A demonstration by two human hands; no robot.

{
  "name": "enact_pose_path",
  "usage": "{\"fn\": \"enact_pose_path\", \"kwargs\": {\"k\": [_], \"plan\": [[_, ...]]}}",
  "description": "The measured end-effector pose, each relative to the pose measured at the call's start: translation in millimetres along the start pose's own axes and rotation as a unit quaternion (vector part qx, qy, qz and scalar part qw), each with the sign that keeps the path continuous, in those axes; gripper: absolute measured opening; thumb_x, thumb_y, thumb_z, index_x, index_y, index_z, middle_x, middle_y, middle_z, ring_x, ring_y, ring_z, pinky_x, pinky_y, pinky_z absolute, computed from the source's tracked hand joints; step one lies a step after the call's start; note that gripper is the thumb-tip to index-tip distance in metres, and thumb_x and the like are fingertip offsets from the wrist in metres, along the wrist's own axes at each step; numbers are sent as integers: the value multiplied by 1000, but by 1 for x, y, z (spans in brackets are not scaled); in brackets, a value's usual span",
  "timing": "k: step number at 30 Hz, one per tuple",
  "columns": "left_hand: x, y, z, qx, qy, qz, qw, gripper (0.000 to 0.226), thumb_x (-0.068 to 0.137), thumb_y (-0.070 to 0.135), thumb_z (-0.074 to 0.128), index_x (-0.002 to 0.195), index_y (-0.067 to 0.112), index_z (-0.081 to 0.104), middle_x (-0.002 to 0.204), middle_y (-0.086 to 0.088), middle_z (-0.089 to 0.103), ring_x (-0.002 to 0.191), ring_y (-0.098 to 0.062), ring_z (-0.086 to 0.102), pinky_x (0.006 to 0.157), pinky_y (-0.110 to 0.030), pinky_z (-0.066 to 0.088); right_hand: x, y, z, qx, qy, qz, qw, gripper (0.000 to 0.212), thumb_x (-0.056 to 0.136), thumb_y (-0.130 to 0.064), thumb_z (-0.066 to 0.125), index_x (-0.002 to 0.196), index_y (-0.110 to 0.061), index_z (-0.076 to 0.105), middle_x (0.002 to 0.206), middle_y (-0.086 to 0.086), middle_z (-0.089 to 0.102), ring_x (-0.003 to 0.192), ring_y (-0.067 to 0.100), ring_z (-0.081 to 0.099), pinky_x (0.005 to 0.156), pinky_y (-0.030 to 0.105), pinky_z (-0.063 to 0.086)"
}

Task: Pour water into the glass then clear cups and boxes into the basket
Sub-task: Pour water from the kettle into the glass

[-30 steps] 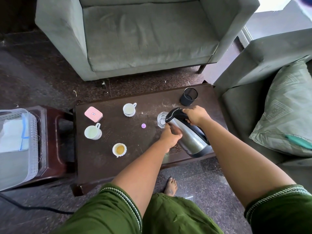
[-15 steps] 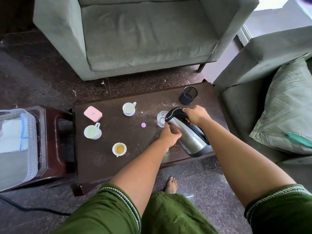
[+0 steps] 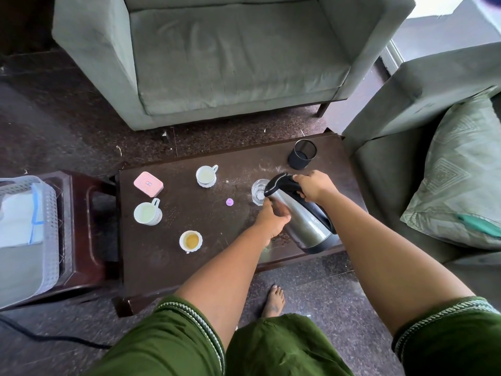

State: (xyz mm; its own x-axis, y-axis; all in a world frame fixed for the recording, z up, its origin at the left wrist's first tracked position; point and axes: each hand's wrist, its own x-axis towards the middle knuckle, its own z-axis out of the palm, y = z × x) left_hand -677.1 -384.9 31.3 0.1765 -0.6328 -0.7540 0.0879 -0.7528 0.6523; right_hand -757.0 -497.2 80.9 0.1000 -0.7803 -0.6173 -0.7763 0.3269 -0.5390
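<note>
The kettle (image 3: 301, 221) covered the near side of the glass (image 3: 259, 191), so its water level could not be read. My left hand (image 3: 271, 221) hid its own fingers against the kettle body. The basket (image 3: 32, 240) was cut off by the left edge. The print on the pink box (image 3: 148, 184) was too small to read.

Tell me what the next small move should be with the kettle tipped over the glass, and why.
Probably keep the steel kettle with the black handle tipped a little longer, then ease it upright. Its spout sits over the clear drinking glass, the right hand grips the handle and the left hand steadies the body. The water level isn't clear, so watch it.
</note>
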Motion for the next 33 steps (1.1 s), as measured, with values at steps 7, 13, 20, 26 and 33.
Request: {"fn": "enact_pose_path", "kwargs": {"k": [7, 13, 20, 26, 33], "plan": [[-1, 1, 0, -1, -4, -2, 1000, 85, 91, 17, 63, 154, 20, 7, 155, -6, 30, 141, -25, 33, 110, -36, 32, 4, 1, -3, -57, 1, -18, 998, 39, 92, -36, 49, 63, -10, 56, 58, 4, 59, 57, 24, 57, 70, 34, 49], [1, 3, -2, 5, -3, -5, 1000, 84, 91, 18, 63, 154, 21, 6, 156, -6, 29, 141, -26, 33, 110, -36, 33, 8, 4, -2, -70, 5, -28, 997, 40, 91, -40, 49, 70, -7, 59, 60, 5, 62, 60, 27, 59, 70, 35, 49], [1, 0, -3, 9, -1, -9, 1000, 81, 93, 15, 60, 154, 21, 6, 156, -7, 29, 142, -27, 32, 110, -37, 33, 9, 4, 0, -91, 1, -28, 995, 46, 87, -47, 47, 65, -9, 60, 61, 7, 65, 66, 31, 65, 75, 39, 54], [1, 1, -4, 14, 2, -11, 1000, 81, 93, 17, 60, 154, 22, 7, 156, -7, 30, 141, -28, 33, 111, -39, 33, 8, 2, 0, -97, 1, -31, 995, 45, 86, -47, 46, 67, -10, 60, 63, 7, 65, 67, 30, 65, 77, 41, 54], [1, 0, -3, 9, 2, -8, 1000, 80, 92, 15, 61, 154, 20, 9, 155, -7, 30, 141, -26, 33, 111, -38, 32, 9, 3, 1, -86, 0, -24, 996, 44, 90, -44, 47, 71, -7, 60, 63, 8, 65, 63, 29, 63, 75, 39, 54]]}}
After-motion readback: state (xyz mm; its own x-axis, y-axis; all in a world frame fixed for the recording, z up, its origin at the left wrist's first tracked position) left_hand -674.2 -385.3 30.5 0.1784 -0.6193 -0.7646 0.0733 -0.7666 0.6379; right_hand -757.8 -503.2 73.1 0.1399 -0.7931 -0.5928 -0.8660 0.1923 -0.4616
